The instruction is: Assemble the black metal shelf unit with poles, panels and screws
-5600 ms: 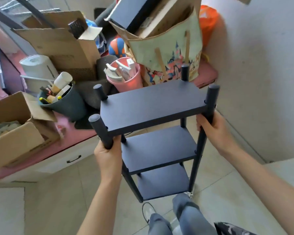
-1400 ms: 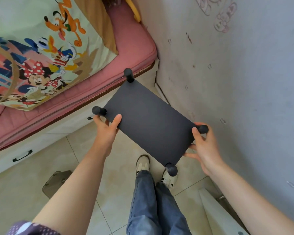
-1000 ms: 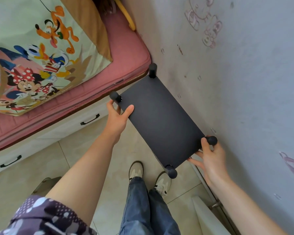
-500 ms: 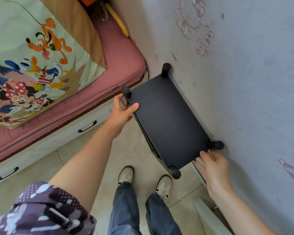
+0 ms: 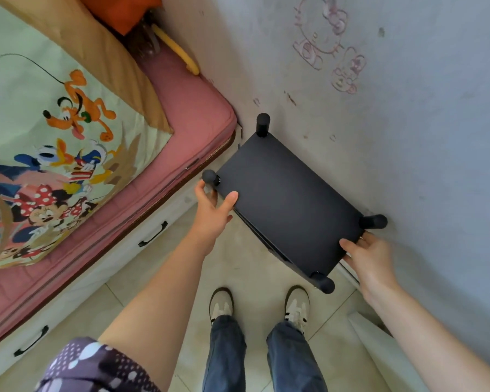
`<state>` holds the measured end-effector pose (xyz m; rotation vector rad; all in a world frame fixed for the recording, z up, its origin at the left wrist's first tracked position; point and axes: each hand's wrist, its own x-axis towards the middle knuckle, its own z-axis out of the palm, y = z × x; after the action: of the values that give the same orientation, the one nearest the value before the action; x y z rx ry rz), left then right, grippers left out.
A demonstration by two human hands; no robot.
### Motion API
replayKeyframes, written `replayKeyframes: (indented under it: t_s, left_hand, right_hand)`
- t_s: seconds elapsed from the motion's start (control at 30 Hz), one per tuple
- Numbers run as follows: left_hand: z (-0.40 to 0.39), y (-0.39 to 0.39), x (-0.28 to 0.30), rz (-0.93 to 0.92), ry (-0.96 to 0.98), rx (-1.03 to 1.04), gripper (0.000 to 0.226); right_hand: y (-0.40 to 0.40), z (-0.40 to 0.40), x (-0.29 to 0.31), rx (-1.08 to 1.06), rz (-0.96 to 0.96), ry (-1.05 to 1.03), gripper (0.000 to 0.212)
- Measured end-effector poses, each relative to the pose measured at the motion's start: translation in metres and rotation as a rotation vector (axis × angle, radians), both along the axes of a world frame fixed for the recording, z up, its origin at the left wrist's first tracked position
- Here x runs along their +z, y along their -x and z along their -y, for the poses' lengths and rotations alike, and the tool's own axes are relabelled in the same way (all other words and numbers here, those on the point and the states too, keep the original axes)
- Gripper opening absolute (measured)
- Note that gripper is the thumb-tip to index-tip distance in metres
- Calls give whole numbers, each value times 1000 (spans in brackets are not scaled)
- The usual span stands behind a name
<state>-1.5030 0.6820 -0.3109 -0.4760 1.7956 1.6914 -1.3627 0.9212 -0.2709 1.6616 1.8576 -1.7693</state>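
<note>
Lower shelf panels (image 5: 262, 240) seemingly mostly hidden

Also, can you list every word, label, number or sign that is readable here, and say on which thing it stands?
None: no words, numbers or brand marks can be read.
Wall: faded pink cartoon drawings only, no letters.
Cartoon sheet on the bed: character pictures, no text.
Black shelf unit: plain, no label visible.

Cartoon-print bag (image 5: 54, 154) on pink mattress (image 5: 187, 108)
</note>
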Motion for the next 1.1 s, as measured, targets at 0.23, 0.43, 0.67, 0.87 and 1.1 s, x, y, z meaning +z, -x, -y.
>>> replayKeyframes:
  t_s: [0.23,0.43,0.67,0.87,1.1]
  left_hand:
    - [1,7,-4,-3,2,-51,67]
    - [-2,9,-6,0,16,-31,69]
    - [6,5,-10,26,10,-27,60]
    - [6,4,-7,27,-7,-5,59]
    - [-11,-8,10,101,-79,177,75]
  right_hand:
    - [-18,9,-4,-133,40,208,12]
    - [-9,10,0,-159,24,213,16]
    - [-11,6,3,-91,47,224,18]
    - [-13,6,2,-106,36,234,14]
    - [-19,16,0,-167,68,202,13]
